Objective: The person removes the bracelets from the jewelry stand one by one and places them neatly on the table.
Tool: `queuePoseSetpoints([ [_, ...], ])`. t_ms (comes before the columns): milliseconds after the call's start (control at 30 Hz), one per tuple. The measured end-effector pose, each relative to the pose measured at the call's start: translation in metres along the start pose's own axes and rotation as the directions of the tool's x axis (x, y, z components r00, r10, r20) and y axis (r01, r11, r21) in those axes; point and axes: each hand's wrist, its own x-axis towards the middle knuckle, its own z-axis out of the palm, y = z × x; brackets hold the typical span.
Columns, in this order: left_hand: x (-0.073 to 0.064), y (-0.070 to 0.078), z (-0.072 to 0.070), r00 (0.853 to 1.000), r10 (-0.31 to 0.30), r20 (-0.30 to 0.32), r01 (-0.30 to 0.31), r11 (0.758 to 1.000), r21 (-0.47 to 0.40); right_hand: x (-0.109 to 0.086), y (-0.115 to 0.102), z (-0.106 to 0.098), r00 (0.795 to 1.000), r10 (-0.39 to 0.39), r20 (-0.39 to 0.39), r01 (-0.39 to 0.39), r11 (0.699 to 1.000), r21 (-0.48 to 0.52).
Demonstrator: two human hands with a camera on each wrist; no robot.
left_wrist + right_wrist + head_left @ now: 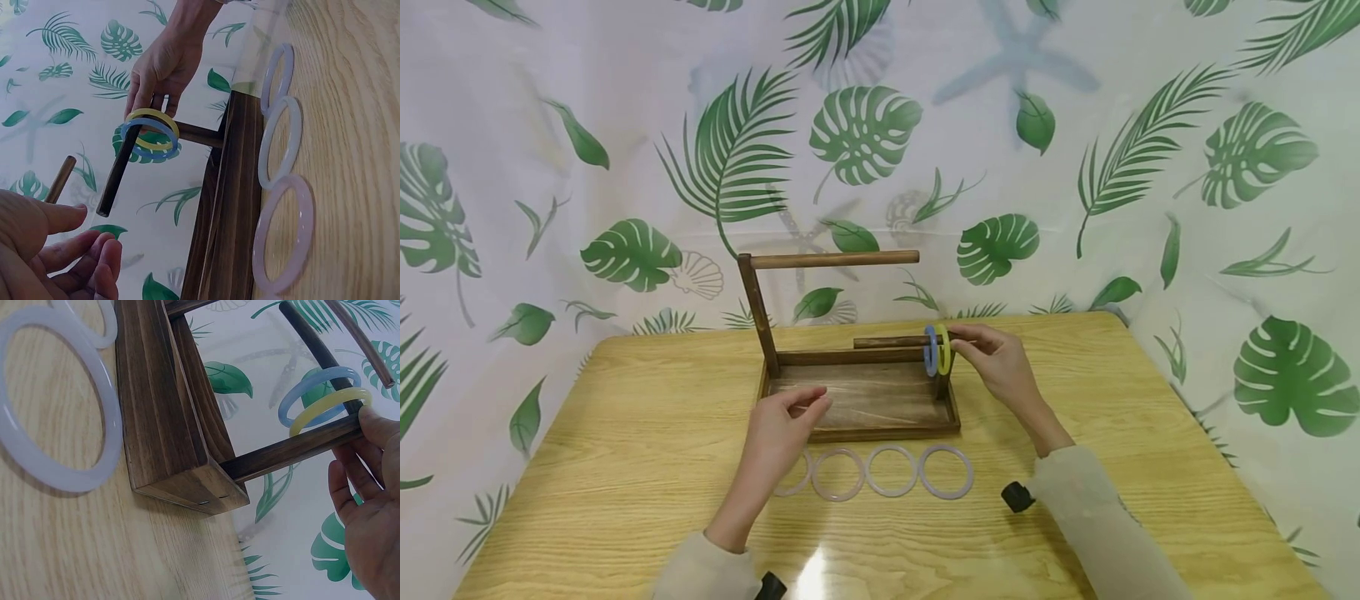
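Observation:
A dark wooden bangle stand (865, 433) has a tray base, a tall post with a long upper rod, and a short post with a lower rod. A blue bangle (930, 350) and a yellow bangle (943, 350) hang on the lower rod, close to its post. My right hand (1003, 367) pinches the top of the short post, right beside the yellow bangle. Over the tray's front left, my left hand (786, 425) hovers with loosely bent fingers; the left wrist view shows a gap between thumb (65, 215) and fingers, holding nothing.
In front of the stand, several pale bangles lie in a row on the wood-grain table (625, 467), among them a lavender one (946, 497), a whitish one (891, 495) and a pink one (838, 499). A leaf-patterned cloth (865, 192) hangs behind the table.

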Motion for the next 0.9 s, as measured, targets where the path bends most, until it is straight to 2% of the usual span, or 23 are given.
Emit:
queuePoseSetpoints([
  [467, 0.007, 0.018, 0.029, 0.996, 0.086, 0.015, -0.085, 0.996, -0.041, 0.0, 0.0, 0.0, 1.0, -0.003, -0.002, 0.003, 1.0, -0.014],
  [900, 0.01, 0.031, 0.047, 0.989, 0.141, 0.043, -0.138, 0.989, -0.059, 0.0, -0.001, 0.0, 1.0, -0.003, -0.002, 0.003, 1.0, -0.019],
])
